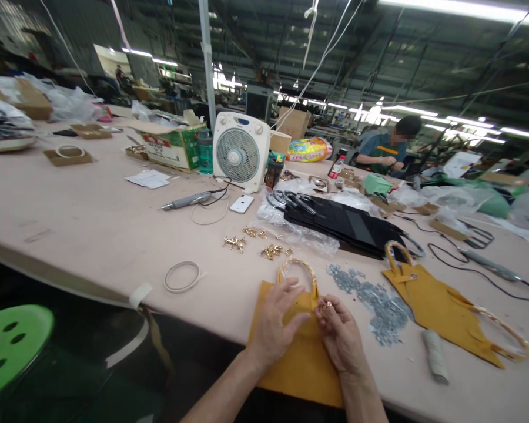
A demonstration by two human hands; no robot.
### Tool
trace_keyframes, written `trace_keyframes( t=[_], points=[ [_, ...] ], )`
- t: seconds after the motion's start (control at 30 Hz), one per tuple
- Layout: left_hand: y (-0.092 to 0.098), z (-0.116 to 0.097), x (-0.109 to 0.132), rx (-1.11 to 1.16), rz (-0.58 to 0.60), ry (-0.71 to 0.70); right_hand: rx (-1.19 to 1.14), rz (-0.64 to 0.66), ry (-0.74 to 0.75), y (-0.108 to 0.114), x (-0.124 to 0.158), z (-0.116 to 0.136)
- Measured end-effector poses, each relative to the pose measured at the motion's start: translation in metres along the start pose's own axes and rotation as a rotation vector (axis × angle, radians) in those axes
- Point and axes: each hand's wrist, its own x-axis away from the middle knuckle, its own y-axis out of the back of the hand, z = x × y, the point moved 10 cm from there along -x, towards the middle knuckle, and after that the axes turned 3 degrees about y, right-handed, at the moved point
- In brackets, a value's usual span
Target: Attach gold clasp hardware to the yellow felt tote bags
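Note:
A mustard-yellow bag panel (304, 376) with a wrapped handle (297, 264) lies at the table's front edge. My left hand (273, 323) rests over its upper left part, fingers spread and holding nothing. Beside the handle's right end, my right hand (341, 338) pinches a small gold-coloured metal fitting (326, 305); its exact shape is partly hidden by the fingers. More gold fittings (272, 252) lie in loose groups beyond the handle. To the right spreads a pile of small flat grey metal pieces (381, 308).
Another yellow bag panel (445, 305) lies right, near a grey-white roll (435, 355). Black bag pieces (348, 220), a phone (241, 204), a fan (240, 153) and a corded tool (187, 201) stand or lie farther back. A tape ring (181, 277) lies left; a co-worker (385, 150) sits beyond.

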Motion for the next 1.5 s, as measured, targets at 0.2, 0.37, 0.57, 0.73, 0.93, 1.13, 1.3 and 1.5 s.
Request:
trace_keyframes(
  t=[0.2, 0.37, 0.57, 0.73, 0.93, 1.13, 1.3, 1.5],
  points=[
    [0.055, 0.057, -0.001, -0.186, -0.207, 0.358, 0.467, 0.000, 0.177, 0.001, -0.018, 0.012],
    [0.044, 0.090, -0.007, -0.032, -0.073, 0.599, 0.698, 0.017, 0.198, -0.010, -0.020, 0.004],
    [0.011, 0.090, -0.022, 0.432, 0.080, 0.797, 0.647, -0.036, 0.150, -0.002, -0.020, 0.002],
    [-0.031, 0.068, -0.014, 0.912, 0.350, 0.926, 0.565, -0.071, 0.148, 0.002, -0.021, 0.007],
    [-0.046, 0.068, 0.005, 1.183, 0.447, 1.157, 0.590, -0.081, 0.193, -0.001, -0.022, 0.008],
    [-0.045, 0.076, 0.007, 1.183, 0.410, 1.213, 0.737, -0.007, 0.310, -0.016, -0.017, 0.016],
    [-0.045, 0.071, 0.008, 1.228, 0.411, 1.193, 0.795, 0.038, 0.323, -0.020, -0.011, 0.020],
    [-0.043, 0.073, 0.006, 1.211, 0.405, 1.153, 0.868, 0.068, 0.370, -0.025, -0.008, 0.022]
  ],
)
